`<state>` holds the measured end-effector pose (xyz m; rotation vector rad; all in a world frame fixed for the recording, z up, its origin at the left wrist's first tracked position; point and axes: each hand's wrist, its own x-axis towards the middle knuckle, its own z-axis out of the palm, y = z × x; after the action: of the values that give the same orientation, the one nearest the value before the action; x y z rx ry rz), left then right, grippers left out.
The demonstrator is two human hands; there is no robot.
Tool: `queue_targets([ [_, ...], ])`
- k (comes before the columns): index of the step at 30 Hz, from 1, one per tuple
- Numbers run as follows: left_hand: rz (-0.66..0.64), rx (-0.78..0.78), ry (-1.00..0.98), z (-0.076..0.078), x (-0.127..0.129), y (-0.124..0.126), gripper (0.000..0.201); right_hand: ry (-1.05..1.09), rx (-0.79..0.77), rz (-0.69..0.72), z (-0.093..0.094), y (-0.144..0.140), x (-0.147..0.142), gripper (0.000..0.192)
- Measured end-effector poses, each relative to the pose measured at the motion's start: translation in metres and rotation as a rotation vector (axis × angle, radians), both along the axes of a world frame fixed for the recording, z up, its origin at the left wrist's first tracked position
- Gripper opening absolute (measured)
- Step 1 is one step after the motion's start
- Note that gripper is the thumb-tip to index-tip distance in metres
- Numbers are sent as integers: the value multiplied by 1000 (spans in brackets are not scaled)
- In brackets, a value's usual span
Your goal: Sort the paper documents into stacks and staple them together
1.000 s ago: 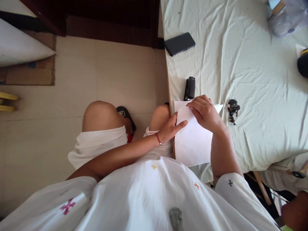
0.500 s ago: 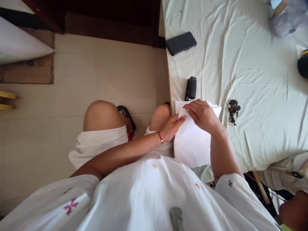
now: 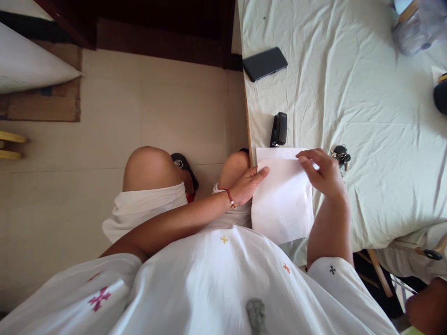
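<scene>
White sheets of paper (image 3: 282, 200) lie at the table's left edge, the upper one set lower so that a strip of another sheet (image 3: 275, 153) shows above it. My left hand (image 3: 248, 184) grips the left side of the paper, thumb on top and fingers underneath. At the upper right corner, my right hand (image 3: 323, 172) pinches the paper's edge between thumb and fingertips. Just above the sheets stands a black stapler (image 3: 279, 129), its front end close to the top edge. A bunch of keys (image 3: 341, 156) is partly hidden behind my right hand.
A black case-like object (image 3: 265, 63) lies farther up the cloth-covered table (image 3: 377, 121). Toward the upper right are a plastic bag (image 3: 419, 32) and a black and yellow item (image 3: 440, 95). Part of another person (image 3: 428, 304) shows at lower right.
My right hand has moved right along the paper's top, from near my left hand to the upper right corner. My left hand keeps its hold on the left side.
</scene>
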<state>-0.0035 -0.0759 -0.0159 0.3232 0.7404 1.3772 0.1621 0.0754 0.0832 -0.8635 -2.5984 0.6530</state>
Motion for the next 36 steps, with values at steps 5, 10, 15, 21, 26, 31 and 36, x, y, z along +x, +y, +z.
queue_targets([
  [5,21,-49,-20,-3,3,0,54,156,-261,-348,-18,13,67,29],
  [10,59,-77,-43,-1,8,8,54,403,-661,-469,-54,-5,85,39],
  [15,108,-22,70,-4,8,15,50,443,-765,-596,-76,-21,83,31],
  [21,182,-54,550,-6,-17,24,25,321,-671,-675,-76,-11,79,35],
  [26,173,-104,919,-1,-46,31,21,252,-594,-672,-73,-3,74,37],
  [31,169,-66,1443,0,-63,37,37,233,-602,-689,-74,-3,70,35],
  [36,46,-67,1573,-1,-65,44,44,236,-627,-695,-77,-2,71,31],
])
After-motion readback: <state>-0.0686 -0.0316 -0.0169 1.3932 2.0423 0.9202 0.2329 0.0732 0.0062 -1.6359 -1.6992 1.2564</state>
